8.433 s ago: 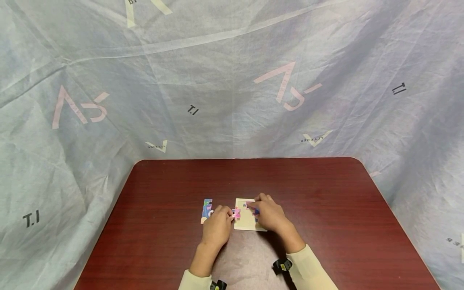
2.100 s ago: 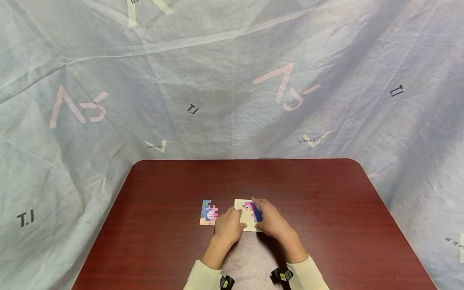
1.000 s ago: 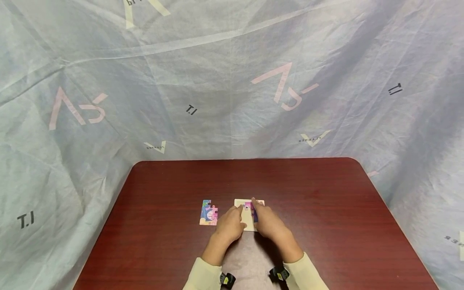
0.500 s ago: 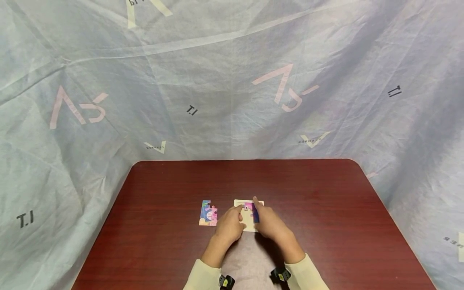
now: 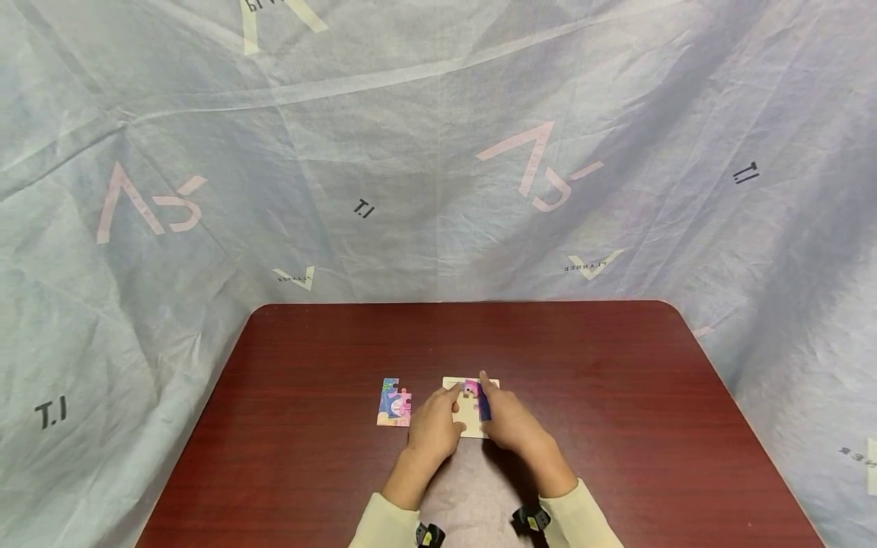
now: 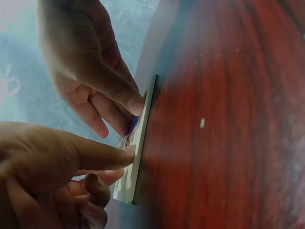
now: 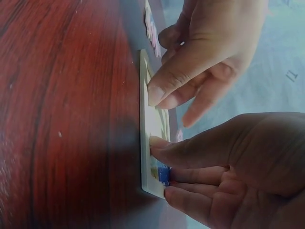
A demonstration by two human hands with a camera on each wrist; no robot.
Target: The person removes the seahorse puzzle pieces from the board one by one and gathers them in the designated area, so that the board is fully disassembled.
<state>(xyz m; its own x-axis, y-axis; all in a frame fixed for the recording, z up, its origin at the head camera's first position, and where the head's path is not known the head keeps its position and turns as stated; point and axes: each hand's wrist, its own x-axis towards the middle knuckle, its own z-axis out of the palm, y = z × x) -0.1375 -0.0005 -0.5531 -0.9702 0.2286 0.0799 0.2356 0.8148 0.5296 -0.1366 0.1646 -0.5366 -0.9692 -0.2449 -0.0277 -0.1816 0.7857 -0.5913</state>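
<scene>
A cream puzzle tray lies on the table, partly covered by both hands. My left hand reaches over its left side, the index fingertip at a small pink puzzle piece near the top edge and the thumb on the near rim. In the left wrist view its other fingers are bent. My right hand spans the tray's right side, index finger stretched to the far rim, thumb at the near one. Beneath it shows a dark blue piece, also visible as a blue patch in the right wrist view.
Left of the tray lies a group of joined blue and pink puzzle pieces. The dark red table has a grey printed cloth hanging behind and at its sides. Black wrist cameras sit at both cuffs.
Since the oldest frame, a pink piece at my left hand has gone to the group on the left, and that hand has moved right onto the tray. Lately the small pink piece has shifted slightly.
</scene>
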